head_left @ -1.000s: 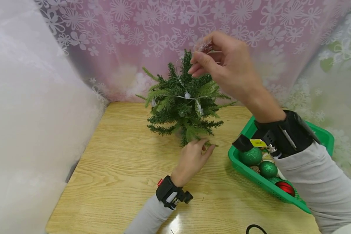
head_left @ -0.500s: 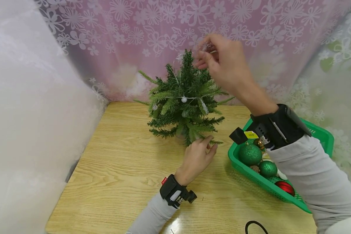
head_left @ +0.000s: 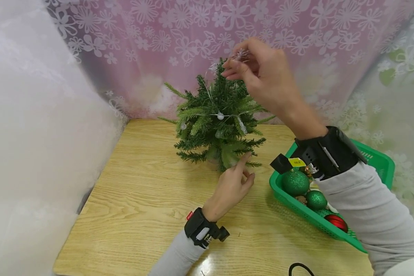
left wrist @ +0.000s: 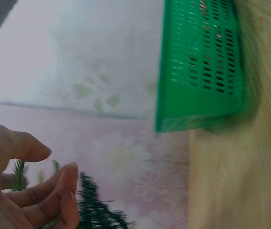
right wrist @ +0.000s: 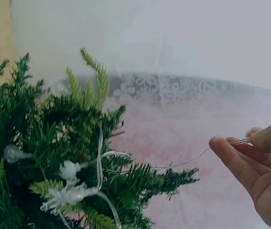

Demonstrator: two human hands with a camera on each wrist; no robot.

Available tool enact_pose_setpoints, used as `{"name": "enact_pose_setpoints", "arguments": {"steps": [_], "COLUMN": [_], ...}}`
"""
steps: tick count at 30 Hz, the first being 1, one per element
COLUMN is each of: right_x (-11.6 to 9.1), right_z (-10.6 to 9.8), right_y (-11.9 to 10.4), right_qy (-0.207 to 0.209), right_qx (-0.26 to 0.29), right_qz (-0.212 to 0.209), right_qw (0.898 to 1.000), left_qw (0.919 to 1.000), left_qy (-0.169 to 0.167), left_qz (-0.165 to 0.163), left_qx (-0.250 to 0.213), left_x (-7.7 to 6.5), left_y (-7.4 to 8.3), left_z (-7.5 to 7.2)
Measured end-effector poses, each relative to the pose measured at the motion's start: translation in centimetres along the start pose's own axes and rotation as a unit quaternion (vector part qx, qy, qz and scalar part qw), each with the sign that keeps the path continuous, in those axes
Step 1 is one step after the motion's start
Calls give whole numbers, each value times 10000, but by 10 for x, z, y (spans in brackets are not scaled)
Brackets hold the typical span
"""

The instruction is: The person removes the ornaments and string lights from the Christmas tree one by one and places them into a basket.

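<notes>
A small artificial Christmas tree (head_left: pixel 207 143) stands at the back of the table. Thin clear wire with bulbs (head_left: pixel 220 115) loops across its front, and the right wrist view shows a clear spiky bulb (right wrist: pixel 66 196) among the branches. My right hand (head_left: pixel 270 76) is beside the treetop, pinching the string lights' wire (right wrist: pixel 185 164) between thumb and fingers; a spiky clear bulb (head_left: pixel 240 55) shows at those fingers. Low in front, my left hand (head_left: pixel 232 186) is at the lower branch tips, index finger extended, thumb and fingertips apart. Whether it touches a branch, I cannot tell.
A green perforated basket (head_left: pixel 383 165) stands at the right under the right forearm. It holds green glitter balls (head_left: pixel 296 182) and a red ball (head_left: pixel 336 222). A black cable (head_left: pixel 301 265) lies at the table's front edge. A pink floral curtain (head_left: pixel 151 50) hangs behind.
My right hand shifted slightly right, then back toward the treetop, still pinching the wire. The left index finger has straightened, and the lower branches have shifted a little.
</notes>
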State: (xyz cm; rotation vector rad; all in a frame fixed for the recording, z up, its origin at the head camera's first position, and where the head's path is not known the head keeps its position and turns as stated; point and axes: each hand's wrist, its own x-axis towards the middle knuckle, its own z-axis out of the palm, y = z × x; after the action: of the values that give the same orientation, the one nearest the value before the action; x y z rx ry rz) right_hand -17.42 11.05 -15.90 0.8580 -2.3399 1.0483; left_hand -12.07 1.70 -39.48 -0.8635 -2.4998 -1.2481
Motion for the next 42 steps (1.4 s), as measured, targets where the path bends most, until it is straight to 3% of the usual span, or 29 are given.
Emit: {"name": "enact_pose_setpoints", "arguments": {"steps": [3,5,7,10,13,15,18,22,25,28,34,42], "right_x": [-2,-3,-3,-5,-6,-5,-5,-4,-5,-5,-5,-5], "right_z": [2,3,4,5,7,8,11,14,14,14,12,8], "right_y": [-5,-8,-8,-6,-5,-6,-6,-6,-5,-3,-2,-2], "right_qy": [96,166,250,330,402,444,466,436,420,423,448,462], "right_qx": [191,379,493,513,612,731,928,1057,1003,903,850,832], "right_qz": [-265,-368,-586,-950,-1098,-1084,-1122,-1248,-1251,-1169,-1110,-1116], "right_qw": [9994,9985,9968,9936,9913,9904,9882,9856,9862,9881,9892,9892], "left_qw": [9955,9869,9732,9446,9287,9330,9492,9664,9695,9667,9655,9641], "left_qy": [334,811,1433,2388,3104,3263,2961,2017,1301,859,623,722], "left_qz": [384,852,1390,2090,2008,1512,730,77,-122,-137,-179,-78], "left_qx": [-801,-1107,-1141,-839,-285,82,778,1592,2075,2405,2522,2555], "left_x": [-10,-12,-9,8,36,56,79,96,104,109,108,87], "left_y": [7,12,15,12,-5,-21,-46,-67,-72,-72,-69,-65], "left_z": [-23,-44,-68,-110,-149,-171,-195,-211,-216,-218,-221,-220]}}
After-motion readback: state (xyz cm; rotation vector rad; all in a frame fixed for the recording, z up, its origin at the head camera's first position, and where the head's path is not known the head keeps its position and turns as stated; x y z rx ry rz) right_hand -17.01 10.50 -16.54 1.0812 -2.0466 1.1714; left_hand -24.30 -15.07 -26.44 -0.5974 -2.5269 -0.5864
